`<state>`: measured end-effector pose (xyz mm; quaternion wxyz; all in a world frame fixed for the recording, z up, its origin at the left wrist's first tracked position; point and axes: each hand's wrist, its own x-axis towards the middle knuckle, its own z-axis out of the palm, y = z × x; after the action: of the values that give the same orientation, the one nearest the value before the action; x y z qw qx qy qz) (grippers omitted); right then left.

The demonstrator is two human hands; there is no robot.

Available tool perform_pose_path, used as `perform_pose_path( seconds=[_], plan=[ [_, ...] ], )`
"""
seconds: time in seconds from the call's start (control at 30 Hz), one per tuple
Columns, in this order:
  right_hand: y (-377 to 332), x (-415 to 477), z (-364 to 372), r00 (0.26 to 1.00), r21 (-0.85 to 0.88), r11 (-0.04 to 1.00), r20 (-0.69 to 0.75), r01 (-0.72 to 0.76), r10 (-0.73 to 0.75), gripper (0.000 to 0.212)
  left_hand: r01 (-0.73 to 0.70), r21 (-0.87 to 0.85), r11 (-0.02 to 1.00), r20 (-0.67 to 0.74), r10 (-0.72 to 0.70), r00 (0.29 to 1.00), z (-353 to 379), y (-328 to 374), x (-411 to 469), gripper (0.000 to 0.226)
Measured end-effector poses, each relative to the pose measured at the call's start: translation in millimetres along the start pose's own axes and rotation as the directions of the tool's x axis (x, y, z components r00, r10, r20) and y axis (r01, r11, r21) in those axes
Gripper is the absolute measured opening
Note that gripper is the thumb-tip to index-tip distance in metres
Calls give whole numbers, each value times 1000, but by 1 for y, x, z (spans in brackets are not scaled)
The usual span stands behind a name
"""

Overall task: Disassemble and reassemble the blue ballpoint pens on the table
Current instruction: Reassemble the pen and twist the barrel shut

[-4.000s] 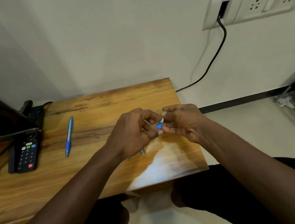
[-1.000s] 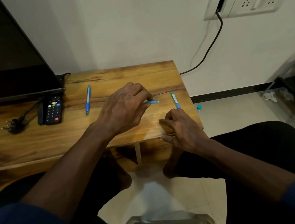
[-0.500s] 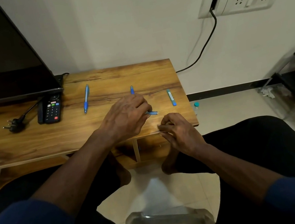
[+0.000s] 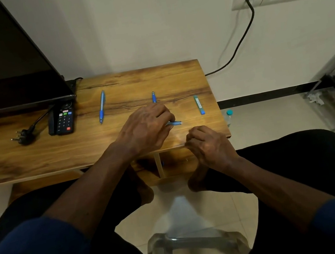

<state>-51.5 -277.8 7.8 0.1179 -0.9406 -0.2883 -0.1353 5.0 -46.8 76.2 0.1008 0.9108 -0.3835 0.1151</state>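
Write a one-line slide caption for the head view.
Left hand holds a blue pen part on the table; whole pen lies beyond.

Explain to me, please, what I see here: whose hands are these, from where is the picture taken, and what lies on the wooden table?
No machine here: a person wears a camera on the head, so you look down on their own two hands. The left hand holds a blue pen part over the table. The right hand is curled at the near edge; whether it holds anything is hidden. On the table lie a whole blue pen, a short blue piece, a pen barrel, a remote control and a loose plug.
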Motion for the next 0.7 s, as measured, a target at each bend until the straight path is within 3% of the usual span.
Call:
perform_pose_path(
  seconds=[0.1, 0.17, 0.23, 0.3, 0.33, 0.47, 0.53, 0.6, 0.7],
  plan=[
    [1, 8, -6, 1000, 77, 997, 6, -21, 21, 16, 39, -2, 999, -18, -39, 999, -3, -3, 0, 23],
    [-2, 18, -17, 976, 276, 943, -55, -186, 209, 14, 61, -12, 998, -40, -61, 997, -7, -4, 2, 21],
    [-7, 35, -34, 852, 596, 706, -68, -382, 519, 11, 87, -37, 995, -66, -90, 994, -13, -7, 3, 21],
    [-10, 55, -56, 727, 824, 408, 6, -392, 686, 10, 138, -98, 986, -94, -147, 985, -22, -9, 4, 23],
    [-10, 64, -67, 702, 888, 285, 59, -362, 710, 12, 165, -143, 976, -113, -182, 977, -27, -9, 5, 24],
    [-7, 92, -110, 706, 935, -187, 349, -300, 616, 23, 237, -351, 906, -208, -323, 923, -47, -8, 15, 19],
    [-8, 101, -123, 717, 877, -359, 472, -320, 513, 23, 251, -414, 875, -232, -368, 900, -55, -10, 21, 17],
    [-10, 108, -130, 724, 827, -460, 529, -323, 443, 23, 256, -465, 848, -237, -397, 887, -61, -13, 26, 16],
    [-12, 119, -132, 733, 802, -526, 534, -282, 421, 19, 254, -505, 825, -221, -408, 886, -67, -18, 33, 17]
  ],
)
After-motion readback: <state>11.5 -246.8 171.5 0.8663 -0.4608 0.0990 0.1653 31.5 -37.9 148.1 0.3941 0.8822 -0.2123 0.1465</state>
